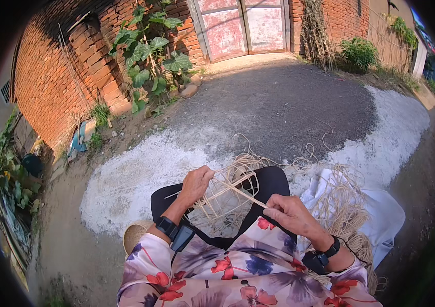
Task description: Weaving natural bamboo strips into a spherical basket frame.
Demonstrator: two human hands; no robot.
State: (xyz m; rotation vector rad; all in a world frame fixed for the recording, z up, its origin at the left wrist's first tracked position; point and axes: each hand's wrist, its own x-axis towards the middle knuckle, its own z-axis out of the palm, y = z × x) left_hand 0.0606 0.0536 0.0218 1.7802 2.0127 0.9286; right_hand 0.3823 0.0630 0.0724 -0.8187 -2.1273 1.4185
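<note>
An open frame of pale cane-like strands (pixel 212 207), partly woven, rests over my lap between my knees. My left hand (pixel 195 185) is closed on its left upper edge. A thin pointed rod (pixel 172 194) sticks out to the left beside that hand; whether the hand grips it I cannot tell. My right hand (pixel 291 215) pinches a pale strand (pixel 250 198) between thumb and fingers, and the strand runs taut up and left to the frame. Loose loops of strand (pixel 248 159) curl over the frame's far side. The fingertips of my left hand are partly hidden.
A large heap of loose strands (pixel 342 215) lies on a white cloth sack (pixel 387 217) at my right. A round woven basket (pixel 134 236) stands by my left elbow. Ahead are pale and dark patches of ground (pixel 289 107), a climbing plant (pixel 148 56), and a red double door (pixel 243 28).
</note>
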